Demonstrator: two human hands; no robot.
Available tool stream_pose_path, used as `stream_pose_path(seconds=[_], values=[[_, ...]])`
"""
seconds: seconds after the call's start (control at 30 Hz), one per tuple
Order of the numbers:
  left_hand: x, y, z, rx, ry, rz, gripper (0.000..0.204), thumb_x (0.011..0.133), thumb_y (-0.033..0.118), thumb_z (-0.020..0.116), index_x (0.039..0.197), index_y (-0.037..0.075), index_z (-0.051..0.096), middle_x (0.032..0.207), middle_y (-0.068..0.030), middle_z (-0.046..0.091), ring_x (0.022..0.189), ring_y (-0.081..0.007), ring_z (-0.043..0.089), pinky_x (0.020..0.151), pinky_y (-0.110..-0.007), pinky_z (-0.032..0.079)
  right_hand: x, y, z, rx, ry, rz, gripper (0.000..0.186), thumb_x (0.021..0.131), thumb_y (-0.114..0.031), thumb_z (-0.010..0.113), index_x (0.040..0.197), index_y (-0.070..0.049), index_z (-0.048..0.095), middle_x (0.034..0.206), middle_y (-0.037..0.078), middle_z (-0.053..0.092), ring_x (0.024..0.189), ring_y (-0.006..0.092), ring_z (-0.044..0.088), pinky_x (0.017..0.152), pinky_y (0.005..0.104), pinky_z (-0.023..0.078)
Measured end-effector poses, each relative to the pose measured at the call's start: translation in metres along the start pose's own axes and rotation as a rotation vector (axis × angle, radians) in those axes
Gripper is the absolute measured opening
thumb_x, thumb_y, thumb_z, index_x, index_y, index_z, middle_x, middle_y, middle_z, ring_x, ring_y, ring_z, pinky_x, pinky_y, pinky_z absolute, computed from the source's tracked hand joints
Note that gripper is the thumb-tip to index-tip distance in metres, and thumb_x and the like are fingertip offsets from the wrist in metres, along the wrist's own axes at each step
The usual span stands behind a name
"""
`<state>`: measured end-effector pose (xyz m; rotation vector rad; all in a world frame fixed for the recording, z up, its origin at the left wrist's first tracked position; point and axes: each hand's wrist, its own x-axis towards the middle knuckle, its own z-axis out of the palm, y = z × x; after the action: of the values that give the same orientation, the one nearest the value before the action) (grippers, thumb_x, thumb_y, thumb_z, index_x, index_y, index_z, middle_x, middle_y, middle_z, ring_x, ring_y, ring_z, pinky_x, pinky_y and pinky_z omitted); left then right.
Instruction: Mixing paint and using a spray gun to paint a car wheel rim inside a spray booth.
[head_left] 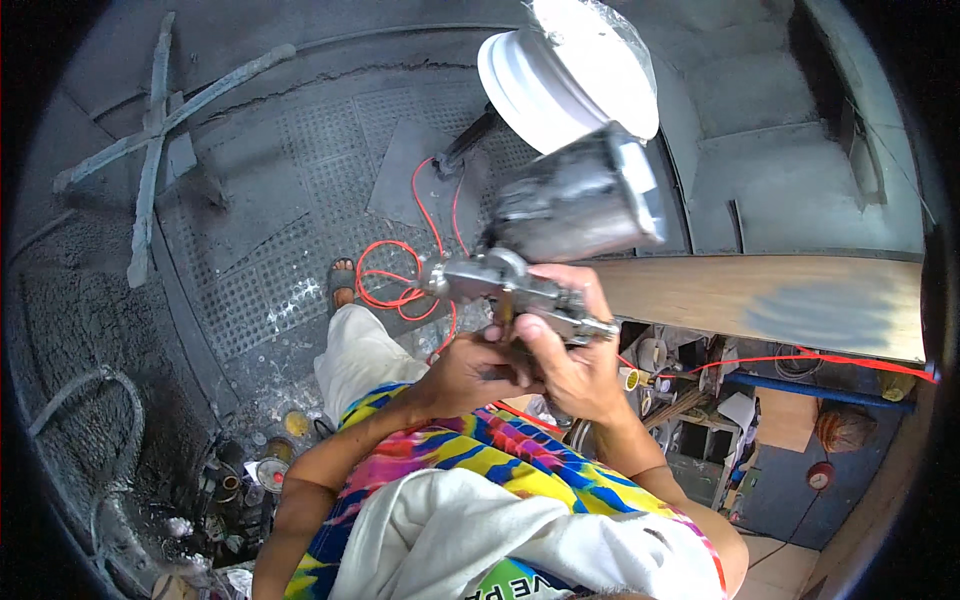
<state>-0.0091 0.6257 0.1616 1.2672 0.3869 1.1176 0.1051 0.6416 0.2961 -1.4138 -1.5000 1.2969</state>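
Observation:
A metal spray gun point(500, 285) with a smudged metal cup point(560, 200) on top is held at waist height, nozzle toward the left. My right hand point(575, 365) is closed round the gun's body, thumb on its side and fingers behind it. My left hand point(470, 370) is closed just beneath the gun, its fingers curled at the lower part, which is partly hidden. A red hose point(385, 290) lies in loops on the floor beside my sandalled foot.
A white wheel rim point(525, 90) sits on a stand ahead. A crossed metal frame point(150, 135) lies at upper left. A wooden shelf point(700, 300) runs along the right, with clutter and pipes below it. Cans point(270, 475) crowd the lower left floor.

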Motion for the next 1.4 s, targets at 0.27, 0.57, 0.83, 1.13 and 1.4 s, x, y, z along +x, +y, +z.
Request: stream_pose_path(seconds=[0.27,0.57,0.83,1.13,1.4], values=[[0.042,0.009,0.029,-0.113,-0.189,0.072,0.009,0.085,0.008,0.075,0.088,0.0,0.072,0.087,-0.0076,0.071,0.079,-0.0156,0.069,0.073,-0.03,0.057,-0.023,-0.02,-0.033,0.118,0.254,-0.033,0.039,0.095,-0.005,0.062,0.129,-0.004,0.043,0.094,0.014,0.068,0.058,0.0083,0.056,0.047,0.0205,0.044],[0.077,-0.026,0.003,-0.338,-0.342,-0.409,0.016,0.091,0.011,0.069,0.104,0.0,0.07,0.096,-0.0051,0.071,0.087,-0.0132,0.067,0.078,-0.029,0.056,-0.021,-0.006,-0.055,0.164,0.348,0.035,0.039,0.097,-0.01,0.061,0.13,-0.003,0.042,0.101,0.016,0.066,0.079,0.0159,0.066,0.047,0.0239,0.051],[0.197,-0.193,-0.142,-0.247,0.275,-0.543,0.035,0.099,0.031,0.058,0.113,0.0,0.065,0.102,-0.0117,0.07,0.088,-0.019,0.068,0.079,-0.034,0.059,0.01,-0.003,-0.056,0.146,0.389,0.042,0.038,0.097,-0.012,0.06,0.13,-0.003,0.042,0.101,0.018,0.065,0.083,0.0184,0.067,0.049,0.0241,0.052],[0.356,-0.219,-0.189,-0.368,0.465,-0.837,0.067,0.098,0.028,0.037,0.148,-0.012,0.019,0.149,-0.0299,0.034,0.132,-0.0463,0.042,0.108,-0.056,0.04,0.017,-0.008,-0.093,0.227,0.555,0.173,0.038,0.097,-0.017,0.064,0.127,-0.002,0.047,0.094,0.011,0.07,0.07,0.0099,0.063,0.053,0.024,0.049],[0.35,-0.227,-0.216,-0.497,0.655,-0.765,0.053,0.095,0.014,0.035,0.139,-0.015,0.029,0.142,-0.0301,0.04,0.131,-0.0444,0.045,0.109,-0.057,0.042,0.015,0.013,-0.086,0.359,0.751,0.255,0.036,0.097,-0.011,0.061,0.13,-0.001,0.046,0.098,0.01,0.068,0.084,0.0122,0.067,0.052,0.0218,0.049]])
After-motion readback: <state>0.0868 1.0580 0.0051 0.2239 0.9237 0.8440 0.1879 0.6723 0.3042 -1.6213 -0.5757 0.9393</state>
